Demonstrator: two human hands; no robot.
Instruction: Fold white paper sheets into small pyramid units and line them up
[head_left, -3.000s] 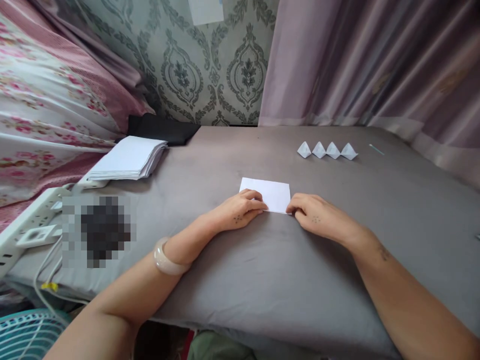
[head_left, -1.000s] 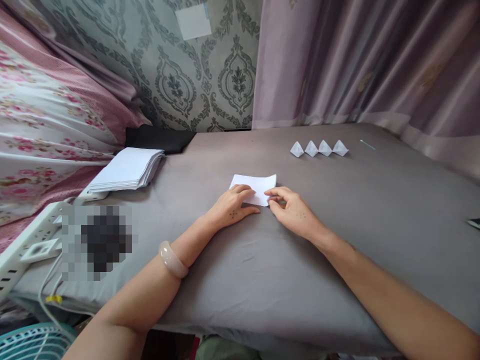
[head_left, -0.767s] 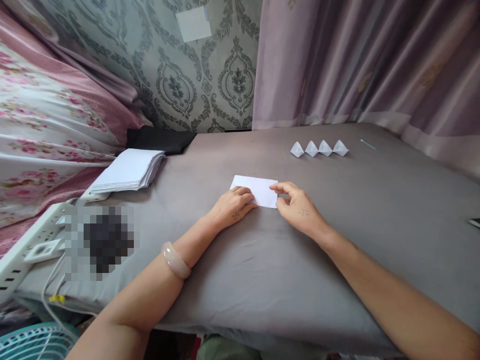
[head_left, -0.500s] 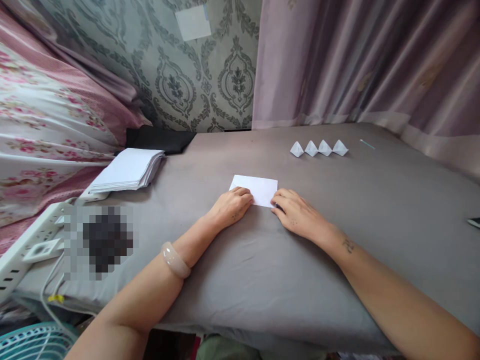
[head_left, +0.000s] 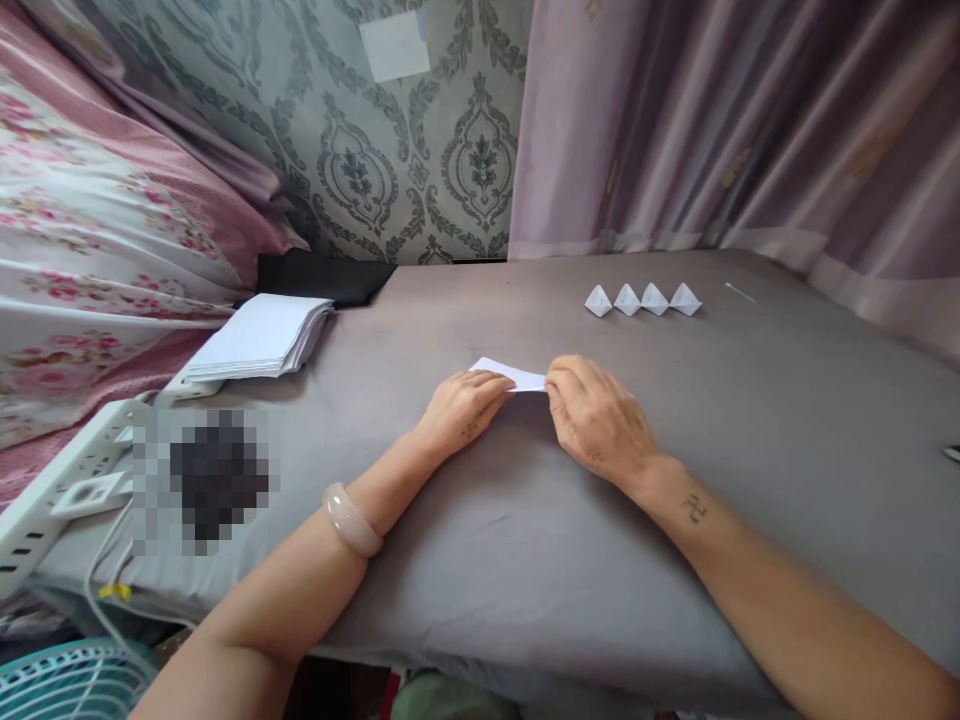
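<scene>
A white folded sheet of paper (head_left: 525, 380) is bent between my two hands over the middle of the grey cloth surface (head_left: 480, 540). My left hand (head_left: 472, 400) is closed over its left part, fingers together, covering much of the near edge. At the paper's right end my right hand (head_left: 596, 415) pinches it, the back of the hand raised and turned toward me. The fingertips of the right hand are partly hidden behind the knuckles. Several small folded white paper pieces (head_left: 643, 300) stand in a row farther back on the right.
A stack of white paper (head_left: 259, 335) lies at the back left, before a black folded item (head_left: 326, 278). Power strips (head_left: 67, 480) with cables line the left edge. A thin stick (head_left: 741, 292) lies far right. A teal fan (head_left: 71, 680) stands below left.
My right hand has lifted and turned, raising the paper's right and near side. The paper now looks narrower and curved. My left hand stays at its left part.
</scene>
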